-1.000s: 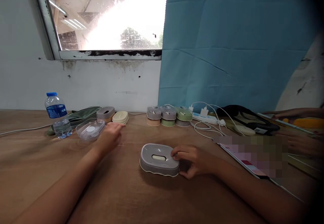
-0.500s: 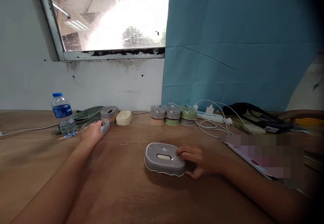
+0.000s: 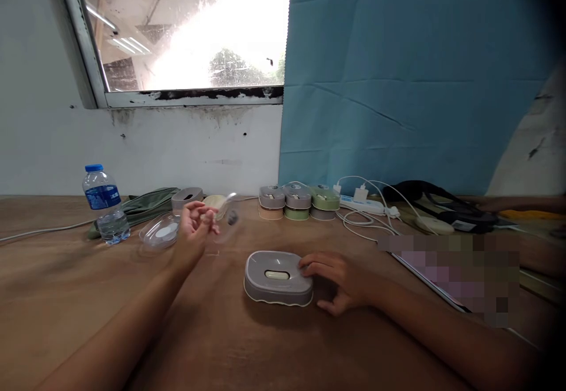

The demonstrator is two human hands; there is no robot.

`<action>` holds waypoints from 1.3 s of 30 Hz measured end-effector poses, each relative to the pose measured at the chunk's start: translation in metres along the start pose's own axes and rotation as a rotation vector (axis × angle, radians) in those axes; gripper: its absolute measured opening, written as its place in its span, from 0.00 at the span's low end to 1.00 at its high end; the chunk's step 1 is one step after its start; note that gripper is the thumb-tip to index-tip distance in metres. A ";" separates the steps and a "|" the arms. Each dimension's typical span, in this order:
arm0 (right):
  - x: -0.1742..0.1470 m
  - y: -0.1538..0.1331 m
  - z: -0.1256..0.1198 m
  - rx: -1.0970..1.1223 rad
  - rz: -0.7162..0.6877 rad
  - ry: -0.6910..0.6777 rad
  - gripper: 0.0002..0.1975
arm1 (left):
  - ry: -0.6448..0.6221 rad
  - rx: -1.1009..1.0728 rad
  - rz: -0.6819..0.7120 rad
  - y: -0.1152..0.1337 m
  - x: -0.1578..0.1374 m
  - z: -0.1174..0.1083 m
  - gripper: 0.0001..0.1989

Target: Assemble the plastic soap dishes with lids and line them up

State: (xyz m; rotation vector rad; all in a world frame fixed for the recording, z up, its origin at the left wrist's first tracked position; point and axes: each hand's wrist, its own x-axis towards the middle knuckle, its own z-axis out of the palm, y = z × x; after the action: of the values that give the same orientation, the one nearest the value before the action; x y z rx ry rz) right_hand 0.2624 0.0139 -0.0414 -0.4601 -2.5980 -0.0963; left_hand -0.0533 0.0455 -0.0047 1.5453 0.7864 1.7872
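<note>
A clear plastic lid (image 3: 230,220) with a dark round mark, blurred by motion, is pinched by my left hand (image 3: 198,226) above the table. Beside that hand, another clear plastic lid (image 3: 161,232) with a white round label lies near the bottle. In front of me a grey oval soap box (image 3: 276,261) sits upright; a cream piece shows through its slot and a pale wavy rim runs along its base. My right hand (image 3: 340,279) rests its fingertips on the box's top right edge, with the thumb spread just off its side.
A water bottle (image 3: 106,208) and a green pouch (image 3: 150,202) stand back left. Nearby are a grey box shell (image 3: 186,195) and cream pieces (image 3: 215,203). Stacked boxes (image 3: 296,202) line the wall beside a power strip (image 3: 362,204) with cables. A blurred-out tablet-like device (image 3: 451,279) lies right.
My left hand has lifted a clear lid and moved right with it, leaving another lid behind. My right hand stays at the grey box, its thumb now off the side.
</note>
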 end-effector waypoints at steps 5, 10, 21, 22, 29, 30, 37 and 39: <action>0.003 -0.006 0.000 -0.104 0.108 0.137 0.24 | -0.214 -0.428 -0.369 -0.002 -0.025 0.031 0.18; 0.006 -0.014 -0.002 -0.194 0.115 0.212 0.26 | -0.305 -0.471 -0.526 -0.011 -0.035 0.040 0.18; 0.010 -0.011 -0.002 -0.210 0.059 0.128 0.22 | -0.401 -0.018 -0.529 -0.031 -0.035 0.034 0.19; 0.010 -0.011 -0.001 -0.215 0.028 0.139 0.22 | -0.444 -0.025 -0.533 -0.031 -0.035 0.033 0.18; 0.011 -0.012 -0.005 -0.258 -0.118 0.153 0.20 | -0.794 0.062 -0.431 -0.022 -0.037 0.020 0.26; 0.011 -0.012 -0.005 -0.254 -0.131 0.152 0.20 | -0.806 0.099 -0.409 -0.022 -0.037 0.019 0.27; 0.007 -0.010 -0.006 -0.199 -0.124 0.085 0.23 | -0.834 0.169 -0.349 -0.026 -0.034 0.015 0.26; 0.006 -0.010 -0.007 -0.191 -0.100 0.053 0.24 | -0.838 0.182 -0.337 -0.025 -0.034 0.015 0.26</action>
State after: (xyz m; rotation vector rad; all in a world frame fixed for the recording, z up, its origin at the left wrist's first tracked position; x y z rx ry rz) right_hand 0.2573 0.0056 -0.0324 -0.3884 -2.5698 -0.3878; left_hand -0.0331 0.0352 -0.0430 1.9170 0.7211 0.7190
